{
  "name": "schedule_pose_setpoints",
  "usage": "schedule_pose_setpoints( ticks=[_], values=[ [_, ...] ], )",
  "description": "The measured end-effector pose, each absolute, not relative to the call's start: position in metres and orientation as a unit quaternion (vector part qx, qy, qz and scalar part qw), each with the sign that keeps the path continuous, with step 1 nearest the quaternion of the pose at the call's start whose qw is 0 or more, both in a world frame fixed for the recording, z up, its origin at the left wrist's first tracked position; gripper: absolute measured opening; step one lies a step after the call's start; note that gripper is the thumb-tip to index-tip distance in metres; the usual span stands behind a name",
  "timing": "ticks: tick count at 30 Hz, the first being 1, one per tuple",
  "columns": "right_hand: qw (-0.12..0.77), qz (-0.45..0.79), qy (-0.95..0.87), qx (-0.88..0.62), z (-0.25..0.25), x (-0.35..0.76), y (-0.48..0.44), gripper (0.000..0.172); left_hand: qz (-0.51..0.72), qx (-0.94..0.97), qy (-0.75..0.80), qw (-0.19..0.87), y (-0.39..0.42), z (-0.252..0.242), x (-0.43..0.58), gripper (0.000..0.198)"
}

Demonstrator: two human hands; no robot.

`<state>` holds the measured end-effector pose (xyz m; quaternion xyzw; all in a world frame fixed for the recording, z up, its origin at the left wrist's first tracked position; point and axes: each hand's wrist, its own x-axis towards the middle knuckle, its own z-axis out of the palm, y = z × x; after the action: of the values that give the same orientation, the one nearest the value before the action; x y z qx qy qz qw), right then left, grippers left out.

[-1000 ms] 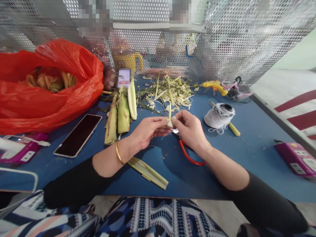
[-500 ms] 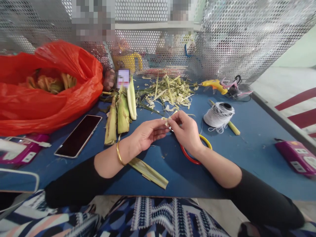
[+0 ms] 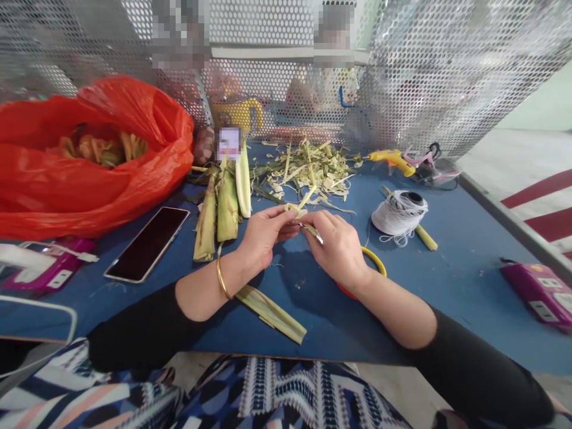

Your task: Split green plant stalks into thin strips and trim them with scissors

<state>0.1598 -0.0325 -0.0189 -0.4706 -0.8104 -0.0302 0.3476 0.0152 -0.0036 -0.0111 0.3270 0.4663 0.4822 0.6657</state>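
My left hand (image 3: 263,235), a gold bangle on its wrist, pinches a small pale piece of corn husk (image 3: 295,210) between thumb and fingers. Close beside it, my right hand (image 3: 337,244) is closed, its fingertips on a narrow husk strip (image 3: 310,230). A silvery bit shows by those fingertips; I cannot tell whether it belongs to the scissors. Below the right hand, the scissors' yellow and red handles (image 3: 376,261) show in part on the blue table (image 3: 357,333). A longer husk leaf (image 3: 274,316) lies near my left forearm.
Several corn husks (image 3: 227,202) and a heap of husk scraps (image 3: 317,170) lie behind my hands. A phone (image 3: 147,244) and a red bag (image 3: 147,179) are left. White thread (image 3: 397,214), a yellow glue gun (image 3: 393,159) and a purple power strip (image 3: 540,289) are right.
My right hand has turned and lowered slightly, covering more of the scissors. A narrow husk strip now shows at its fingertips. My left hand keeps its pinch.
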Motion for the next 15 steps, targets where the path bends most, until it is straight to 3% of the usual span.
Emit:
schedule_pose_setpoints(
  ticks=[4, 9, 15],
  values=[
    [0.317, -0.072, -0.843, -0.429, -0.016, 0.160, -0.033, 0.024, 0.475, 0.384, 0.468, 0.639, -0.006, -0.013, 0.016, 0.024],
    [0.394, -0.050, -0.802, -0.446, -0.010, 0.163, -0.030, 0.017, 0.447, 0.426, 0.473, 0.628, -0.010, -0.011, 0.018, 0.023],
    [0.469, 0.116, -0.706, -0.518, -0.009, 0.166, -0.022, 0.018, 0.425, 0.450, 0.441, 0.650, -0.012, -0.009, 0.016, 0.020]
  ],
)
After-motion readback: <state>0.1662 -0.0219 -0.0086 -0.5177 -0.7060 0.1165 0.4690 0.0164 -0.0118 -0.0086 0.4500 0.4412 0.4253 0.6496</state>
